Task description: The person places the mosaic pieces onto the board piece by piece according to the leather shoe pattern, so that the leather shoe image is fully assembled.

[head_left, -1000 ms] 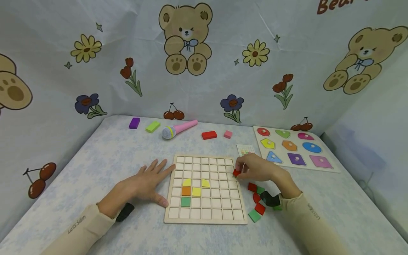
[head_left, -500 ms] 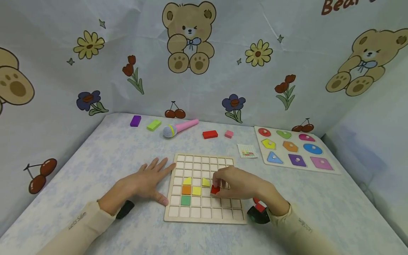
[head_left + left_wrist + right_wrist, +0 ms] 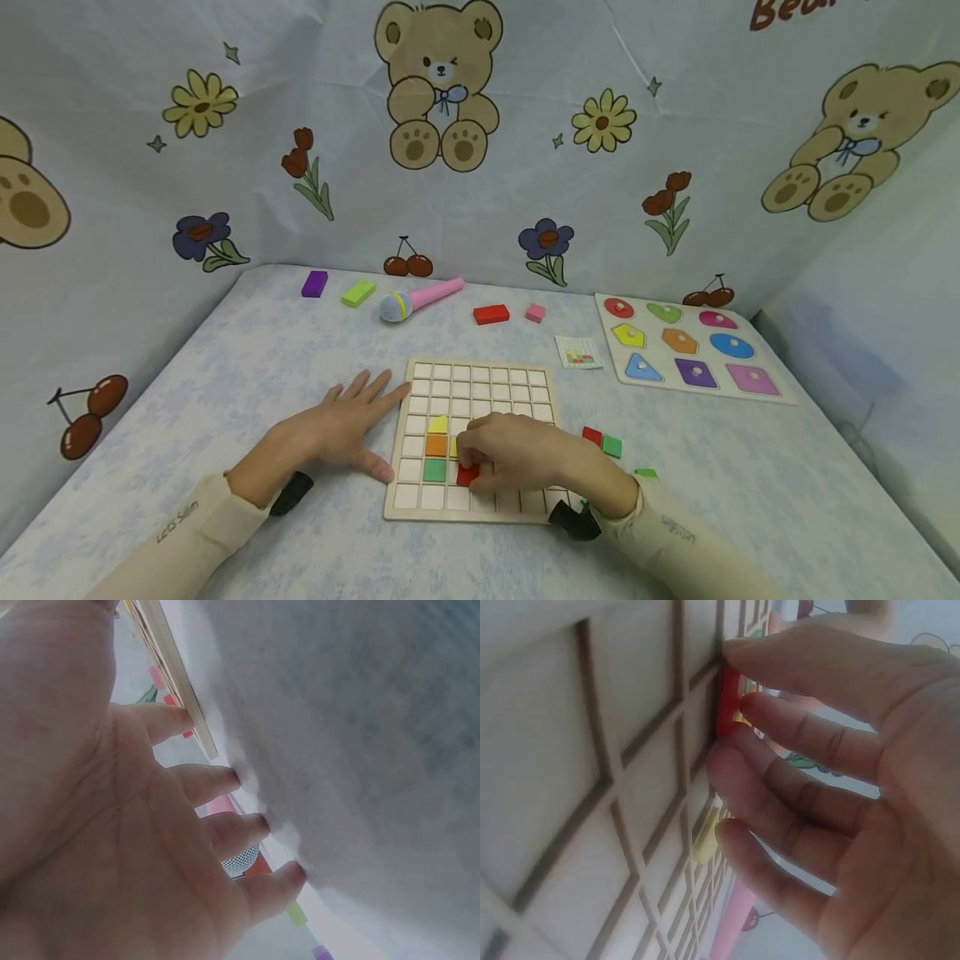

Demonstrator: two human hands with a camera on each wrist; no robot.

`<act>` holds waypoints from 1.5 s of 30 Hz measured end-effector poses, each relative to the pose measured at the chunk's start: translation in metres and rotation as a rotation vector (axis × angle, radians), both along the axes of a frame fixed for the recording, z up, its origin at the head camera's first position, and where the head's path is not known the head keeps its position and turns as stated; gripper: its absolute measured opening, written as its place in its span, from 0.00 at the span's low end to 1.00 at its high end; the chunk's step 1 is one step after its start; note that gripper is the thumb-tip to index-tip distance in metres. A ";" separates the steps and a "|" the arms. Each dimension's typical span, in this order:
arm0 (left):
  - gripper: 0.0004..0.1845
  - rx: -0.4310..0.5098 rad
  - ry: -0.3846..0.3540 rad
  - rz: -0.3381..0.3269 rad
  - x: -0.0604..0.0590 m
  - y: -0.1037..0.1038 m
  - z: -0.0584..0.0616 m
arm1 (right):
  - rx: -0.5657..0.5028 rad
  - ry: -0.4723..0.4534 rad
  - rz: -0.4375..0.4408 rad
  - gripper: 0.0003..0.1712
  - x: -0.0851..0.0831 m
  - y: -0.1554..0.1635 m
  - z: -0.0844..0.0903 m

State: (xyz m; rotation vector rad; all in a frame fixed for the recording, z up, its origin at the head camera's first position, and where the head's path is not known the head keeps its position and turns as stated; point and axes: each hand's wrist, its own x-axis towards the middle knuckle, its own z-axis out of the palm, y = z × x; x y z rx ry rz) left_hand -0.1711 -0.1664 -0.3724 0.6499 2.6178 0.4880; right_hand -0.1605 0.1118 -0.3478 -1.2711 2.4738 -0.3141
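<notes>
A wooden grid board (image 3: 491, 377) lies on the table. It holds a yellow tile (image 3: 438, 424), an orange tile (image 3: 436, 445) and a green tile (image 3: 435, 471). My right hand (image 3: 513, 452) pinches a small red tile (image 3: 467, 474) (image 3: 727, 701) and holds it against the board just right of the green one. My left hand (image 3: 341, 433) (image 3: 127, 825) lies flat on the table, fingers straight, with its fingertips at the board's left edge (image 3: 174, 679).
Loose red (image 3: 592, 435) and green (image 3: 612, 447) tiles lie right of the board. Behind it are a small pattern card (image 3: 578, 352), a pink toy microphone (image 3: 420, 299), purple, lime, red and pink blocks, and a shape puzzle (image 3: 686, 346) at the right.
My right hand has carried the red tile from the board's right edge leftward and toward me, down to the cell beside the green tile. The left hand has stayed put.
</notes>
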 end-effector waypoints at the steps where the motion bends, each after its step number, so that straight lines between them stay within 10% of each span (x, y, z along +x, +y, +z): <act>1: 0.66 0.008 0.001 -0.003 0.000 0.000 0.000 | 0.004 0.010 0.008 0.06 0.000 -0.001 -0.001; 25: 0.66 -0.014 0.005 -0.008 0.003 0.000 0.002 | -0.032 0.079 -0.040 0.05 0.019 0.029 0.002; 45: 0.67 -0.019 0.007 -0.012 -0.001 0.001 0.002 | -0.015 -0.056 -0.453 0.17 -0.020 0.129 0.002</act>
